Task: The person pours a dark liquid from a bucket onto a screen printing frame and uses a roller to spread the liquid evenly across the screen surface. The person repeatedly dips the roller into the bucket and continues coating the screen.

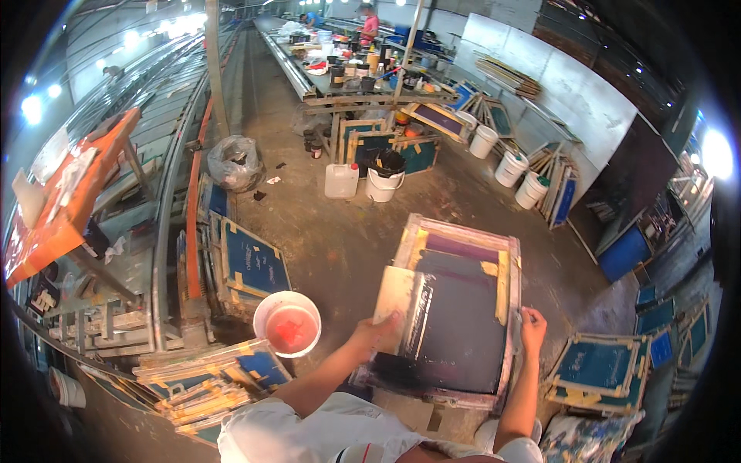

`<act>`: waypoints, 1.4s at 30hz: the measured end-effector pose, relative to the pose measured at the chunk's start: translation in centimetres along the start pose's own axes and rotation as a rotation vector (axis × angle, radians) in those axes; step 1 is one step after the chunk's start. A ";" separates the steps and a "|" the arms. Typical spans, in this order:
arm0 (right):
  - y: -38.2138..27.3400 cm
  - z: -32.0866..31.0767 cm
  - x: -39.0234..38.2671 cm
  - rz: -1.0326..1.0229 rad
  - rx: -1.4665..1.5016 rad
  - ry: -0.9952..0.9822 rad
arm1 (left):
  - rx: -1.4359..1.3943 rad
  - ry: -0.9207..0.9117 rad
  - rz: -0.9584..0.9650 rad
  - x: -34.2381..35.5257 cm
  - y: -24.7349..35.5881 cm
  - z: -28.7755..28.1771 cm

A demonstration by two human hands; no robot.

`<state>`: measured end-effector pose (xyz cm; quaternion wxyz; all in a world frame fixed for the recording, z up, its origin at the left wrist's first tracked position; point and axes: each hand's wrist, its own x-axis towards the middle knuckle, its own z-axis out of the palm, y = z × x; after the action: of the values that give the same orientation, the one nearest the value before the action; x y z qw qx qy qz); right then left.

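Note:
A screen frame (455,316) with a dark grey mesh and yellow tape stands before me. My left hand (373,337) is closed on a pale flat wooden piece (397,297) overlapping the frame's left side, with a black strip below it. My right hand (532,330) has curled fingers at the frame's right edge and appears to grip it; the fingertips are small and hard to make out. A white bucket with reddish liquid (287,339) sits to the left of the frame.
Stacked screens lie lower left (208,390) and right (594,370). An orange stand (73,204) and long rails (162,231) run left. Ahead are a cluttered table (309,96), white buckets (511,170), a bagged bundle (234,166) and a jerrycan (341,183). A co-worker (367,27) stands far back.

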<state>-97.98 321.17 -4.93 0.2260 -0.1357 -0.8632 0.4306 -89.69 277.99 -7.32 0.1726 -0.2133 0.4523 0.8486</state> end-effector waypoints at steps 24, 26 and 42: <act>-10.4 79.8 111.7 -0.374 0.061 -0.473 | -0.330 0.394 0.358 98.4 51.7 21.4; -14.4 85.6 116.3 -0.382 0.125 -0.518 | -0.276 0.497 0.359 103.9 55.6 21.6; -26.3 131.5 144.4 -0.297 0.154 -0.678 | -0.295 0.715 0.410 137.8 90.2 13.2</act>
<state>-290.06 277.82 -13.59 -0.0032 0.1584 -0.8644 0.4772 -253.28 254.95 -9.51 -0.1992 -0.4218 0.3907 0.7936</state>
